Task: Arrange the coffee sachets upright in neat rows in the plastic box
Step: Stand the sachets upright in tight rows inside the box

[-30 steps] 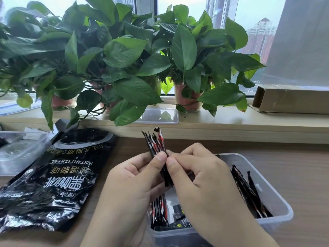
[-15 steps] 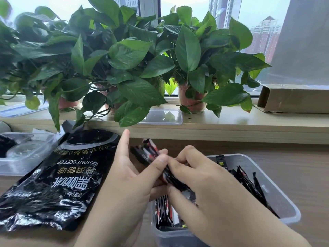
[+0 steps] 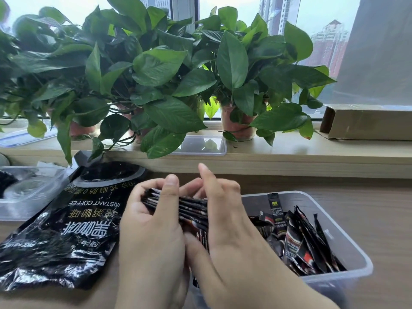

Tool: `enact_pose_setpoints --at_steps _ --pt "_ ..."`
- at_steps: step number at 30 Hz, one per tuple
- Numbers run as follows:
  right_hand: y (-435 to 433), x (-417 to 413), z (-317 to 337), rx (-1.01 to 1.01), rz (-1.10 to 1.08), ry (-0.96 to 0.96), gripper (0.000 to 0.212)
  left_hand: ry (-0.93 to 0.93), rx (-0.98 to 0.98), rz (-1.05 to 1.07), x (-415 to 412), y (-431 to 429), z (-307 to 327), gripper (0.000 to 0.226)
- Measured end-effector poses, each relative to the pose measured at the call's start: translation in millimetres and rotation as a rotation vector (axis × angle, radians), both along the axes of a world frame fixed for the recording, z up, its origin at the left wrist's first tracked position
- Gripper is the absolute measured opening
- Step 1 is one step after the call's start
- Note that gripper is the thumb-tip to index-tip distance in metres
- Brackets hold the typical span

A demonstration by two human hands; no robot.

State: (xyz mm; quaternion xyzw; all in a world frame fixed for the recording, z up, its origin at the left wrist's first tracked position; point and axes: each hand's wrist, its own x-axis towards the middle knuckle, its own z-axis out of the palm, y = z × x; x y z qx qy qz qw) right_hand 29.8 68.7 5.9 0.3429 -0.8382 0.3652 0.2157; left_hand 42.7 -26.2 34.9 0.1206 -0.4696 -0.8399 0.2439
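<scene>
A bundle of black coffee sachets [image 3: 189, 208] lies almost sideways between my two hands, above the left end of the clear plastic box [image 3: 347, 237]. My left hand [image 3: 151, 233] grips the bundle's left end with the thumb on top. My right hand [image 3: 225, 219] closes over its right end, index finger raised. More sachets [image 3: 298, 237] stand and lean loosely at the right side of the box; one sachet [image 3: 275, 208] stands upright at the back. My hands hide the box's left part.
A large black instant-coffee bag [image 3: 66, 226] lies open on the wooden table to the left. A clear container [image 3: 26, 192] sits at far left. Potted plants [image 3: 156, 70], a clear lid [image 3: 202, 146] and a cardboard box [image 3: 365, 123] stand on the window ledge behind.
The bundle went from upright to tilted left and now nearly horizontal in my hands. My left thumb moved on top of it. The view shifted left, showing more of the box's right side.
</scene>
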Motion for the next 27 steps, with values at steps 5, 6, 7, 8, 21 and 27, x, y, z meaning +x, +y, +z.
enact_pose_setpoints --at_steps 5,6,7,8,21,27 --pt "7.6 -1.4 3.6 -0.274 0.175 -0.151 0.075 0.029 0.128 -0.091 5.0 -1.8 3.9 0.018" --pt "6.0 -0.1 4.5 -0.281 0.209 -0.192 0.073 0.019 0.104 -0.104 5.2 -1.0 2.3 0.022" --pt "4.6 1.0 4.5 -0.271 0.216 -0.200 0.071 0.010 0.078 -0.104 5.0 -0.3 1.0 0.025" --pt "3.7 1.6 3.1 -0.249 0.203 -0.187 0.069 0.007 0.062 -0.094 3.9 -0.3 -0.4 0.026" --pt "22.8 -5.8 15.7 0.023 -0.128 0.069 0.026 0.041 -0.348 0.044 -4.9 2.6 -13.3 0.023" --pt "29.0 -6.5 19.3 0.007 -0.086 -0.023 0.025 -0.007 -0.390 0.004 -5.8 2.3 -17.3 0.029"
